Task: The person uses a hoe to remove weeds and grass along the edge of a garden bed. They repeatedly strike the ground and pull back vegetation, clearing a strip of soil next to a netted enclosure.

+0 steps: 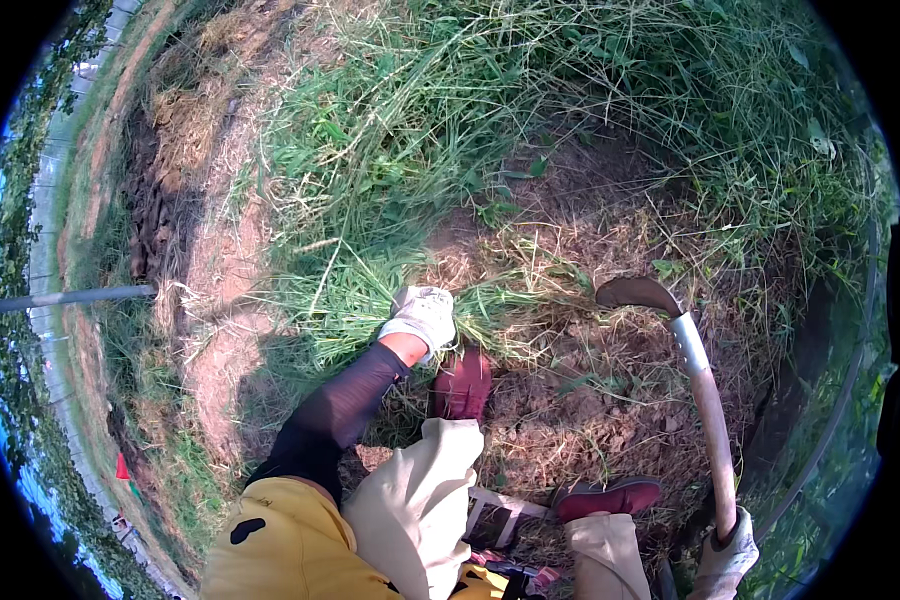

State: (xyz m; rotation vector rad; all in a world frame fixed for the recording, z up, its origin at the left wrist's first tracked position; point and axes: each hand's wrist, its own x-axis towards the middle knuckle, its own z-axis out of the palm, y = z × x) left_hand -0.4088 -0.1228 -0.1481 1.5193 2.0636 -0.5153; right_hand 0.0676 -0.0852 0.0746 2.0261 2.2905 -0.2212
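My left hand (421, 315), in a whitish work glove, is closed around a bunch of long green grass (345, 307) whose blades fan out on both sides of the fist. Just below that fist is the toe of a dark red shoe (463, 386). At the lower right, my right hand (727, 556), also gloved, grips the wooden handle of a sickle (709, 420). A metal collar joins the handle to the curved, brownish blade (637, 292), which points left above cut straw and soil. The blade is apart from the held bunch.
Tall uncut grass (607, 67) covers the upper area. Bare soil with dry clippings (555, 420) lies around my feet. A low stool-like frame (510, 506) stands between my legs. At the left, a grey pole (67, 298) crosses a dirt strip (229, 300). A thin hose or cable (825, 450) curves along the right.
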